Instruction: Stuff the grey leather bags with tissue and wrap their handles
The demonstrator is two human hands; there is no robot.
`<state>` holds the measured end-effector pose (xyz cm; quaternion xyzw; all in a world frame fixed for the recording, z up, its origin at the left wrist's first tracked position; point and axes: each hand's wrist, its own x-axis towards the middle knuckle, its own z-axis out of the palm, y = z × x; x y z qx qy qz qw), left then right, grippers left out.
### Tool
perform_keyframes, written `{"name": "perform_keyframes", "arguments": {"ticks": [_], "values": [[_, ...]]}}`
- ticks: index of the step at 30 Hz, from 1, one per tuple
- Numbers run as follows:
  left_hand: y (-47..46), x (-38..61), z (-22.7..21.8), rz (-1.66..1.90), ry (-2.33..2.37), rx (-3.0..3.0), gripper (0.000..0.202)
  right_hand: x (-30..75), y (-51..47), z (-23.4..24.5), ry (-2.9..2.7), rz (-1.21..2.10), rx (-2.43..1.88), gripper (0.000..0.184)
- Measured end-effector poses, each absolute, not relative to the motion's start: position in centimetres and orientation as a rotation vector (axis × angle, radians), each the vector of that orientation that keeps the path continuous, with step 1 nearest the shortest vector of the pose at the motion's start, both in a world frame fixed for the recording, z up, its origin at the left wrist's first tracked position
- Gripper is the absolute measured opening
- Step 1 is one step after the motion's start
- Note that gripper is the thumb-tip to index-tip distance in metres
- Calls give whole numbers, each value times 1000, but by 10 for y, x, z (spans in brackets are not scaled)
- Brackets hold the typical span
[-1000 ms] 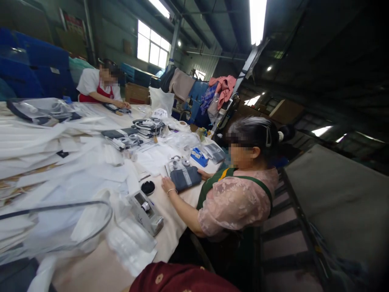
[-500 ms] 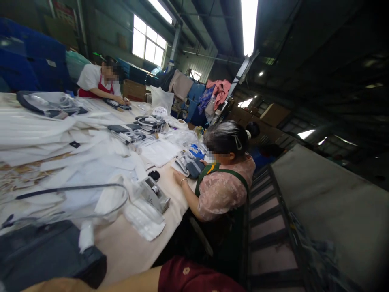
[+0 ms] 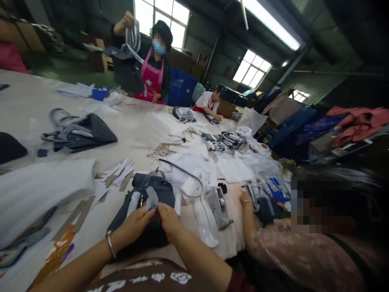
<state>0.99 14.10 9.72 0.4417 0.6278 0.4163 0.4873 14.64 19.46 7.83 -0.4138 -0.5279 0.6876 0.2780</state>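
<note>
Both hands (image 3: 133,228) (image 3: 170,222) moved into view, pinching grey strip (image 3: 151,198), soft dark bag (image 3: 165,192) beneath

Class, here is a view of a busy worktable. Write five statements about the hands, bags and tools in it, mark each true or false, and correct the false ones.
1. The wearer's left hand has a bracelet at its wrist. True.
2. The wearer's hands are far apart. False: the left hand and right hand are close together at a grey strap over a dark bag.
3. A co-worker in a pink apron holds up a bag. True.
4. The grey boxy device lies left of the wearer's hands. False: the grey boxy device lies to their right.
5. Another bag lies on the table, farther from the wearer. True.
</note>
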Motion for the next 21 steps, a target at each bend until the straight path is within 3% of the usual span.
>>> {"name": "perform_keyframes", "arguments": {"ticks": [4,8,12,17,21], "values": [[142,-14,98,748,1552,1793,29,131,209,90,-818,2391,-1056,28],[138,-28,87,698,1519,2057,26,124,214,90,-673,2534,-1016,27],[137,-23,77,870,1508,1699,22,120,218,81,-1179,2229,-956,20],[147,-10,85,1239,1202,613,23,121,220,77,-1967,1435,-945,18],[160,-16,90,1204,1015,0,14,125,211,71,-2246,1178,-917,11]]}}
